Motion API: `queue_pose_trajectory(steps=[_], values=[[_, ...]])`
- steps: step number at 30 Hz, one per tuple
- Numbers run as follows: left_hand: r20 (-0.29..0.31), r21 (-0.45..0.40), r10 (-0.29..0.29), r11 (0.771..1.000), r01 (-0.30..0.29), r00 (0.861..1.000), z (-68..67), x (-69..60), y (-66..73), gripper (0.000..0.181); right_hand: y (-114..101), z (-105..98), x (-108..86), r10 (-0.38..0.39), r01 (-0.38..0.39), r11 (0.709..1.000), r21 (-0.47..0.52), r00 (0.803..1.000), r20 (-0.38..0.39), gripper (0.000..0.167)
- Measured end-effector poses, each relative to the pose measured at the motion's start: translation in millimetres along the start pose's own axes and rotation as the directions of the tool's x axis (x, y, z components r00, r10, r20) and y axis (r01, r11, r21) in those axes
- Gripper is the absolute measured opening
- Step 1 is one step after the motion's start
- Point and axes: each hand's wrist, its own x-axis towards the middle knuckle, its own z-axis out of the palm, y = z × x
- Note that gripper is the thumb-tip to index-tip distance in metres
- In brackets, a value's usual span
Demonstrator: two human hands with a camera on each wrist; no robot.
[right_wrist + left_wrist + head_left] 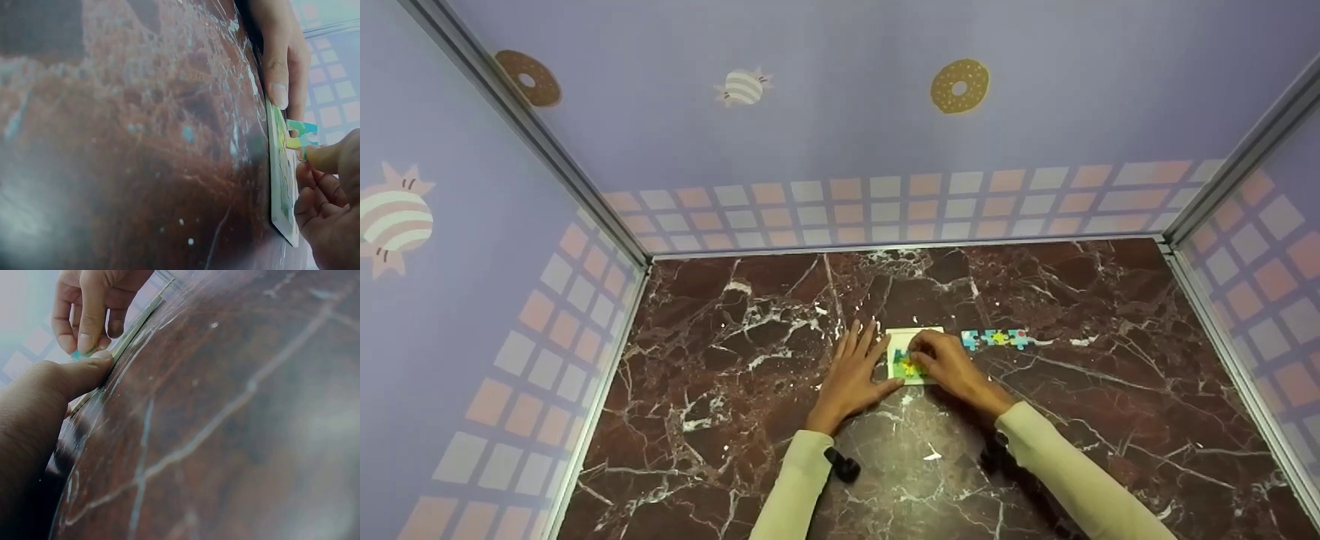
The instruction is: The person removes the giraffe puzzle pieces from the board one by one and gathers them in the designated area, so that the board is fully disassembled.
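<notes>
A small jigsaw puzzle board [894,334] with a pale frame and a green and yellow picture lies flat on the marble-patterned table. My left hand [851,379] rests flat along its left side, fingers spread, and the thumb [90,374] presses on the near left corner. Over the board, my right hand [952,367] pinches a teal and yellow puzzle piece [305,130] between thumb and fingers. That piece stands tilted up against the board's surface in the right wrist view. The right fingers hide part of the picture.
Just right of the board, several loose blue puzzle pieces [999,338] lie in a row, some with yellow or red. Lilac panels [840,135] with printed squares and doughnuts wall the table [720,465] at the back and both sides.
</notes>
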Motion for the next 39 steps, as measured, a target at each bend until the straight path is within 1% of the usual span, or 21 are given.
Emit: queue_pose_trajectory(steps=[3,6,11,15,20,24,29,32,35,39], values=[[-0.008,0.0,0.007,1.0,-0.007,1.0,0.7,-0.2,0.2,0.094,-4.6,-4.5,-2.8,0.031,-0.031,1.0,-0.001,0.999,-0.013,0.01],[-0.009,-0.003,0.007,1.0,-0.007,1.0,0.7,0.0,0.2,0.095,-6.6,-11.5,-6.3,0.044,-0.045,0.999,-0.01,0.998,-0.044,0.011],[-0.001,-0.03,-0.009,1.0,0.009,1.0,0.6,-0.3,-0.4,0.095,-3.6,-24.8,-13.6,0.044,-0.045,0.999,-0.009,0.995,-0.093,0.012],[0.005,-0.042,-0.016,0.999,0.016,1.0,0.8,-0.3,-0.6,0.095,0.5,-36.1,-20.7,0.055,-0.056,0.998,-0.006,0.992,-0.114,0.01],[-0.002,-0.027,-0.008,1.0,0.008,1.0,0.7,0.0,-0.6,0.094,4.7,-50.2,-29.3,0.102,-0.106,0.994,-0.023,0.986,-0.131,0.006],[-0.008,-0.024,0.002,1.0,-0.002,1.0,0.6,-0.1,-0.5,0.094,9.7,-59.4,-35.3,0.112,-0.117,0.993,-0.031,0.984,-0.137,0.008],[0.005,-0.032,-0.006,0.999,0.006,1.0,-0.5,-0.5,0.1,0.094,14.6,-67.9,-41.4,0.128,-0.131,0.991,-0.017,0.982,-0.136,0.011],[0.006,-0.031,-0.009,0.999,0.01,1.0,-1.1,-0.7,0.5,0.094,17.7,-71.9,-44.7,0.14,-0.144,0.989,-0.028,0.982,-0.13,0.01],[0.001,-0.031,-0.007,1.0,0.007,1.0,-1.4,-0.8,0.7,0.094,21.1,-74.7,-48.5,0.139,-0.146,0.988,-0.044,0.982,-0.125,0.008],[0.002,-0.035,-0.008,0.999,0.008,1.0,-1.1,-0.5,0.6,0.094,24.8,-77.0,-53.5,0.115,-0.126,0.99,-0.07,0.983,-0.144,0.011]])
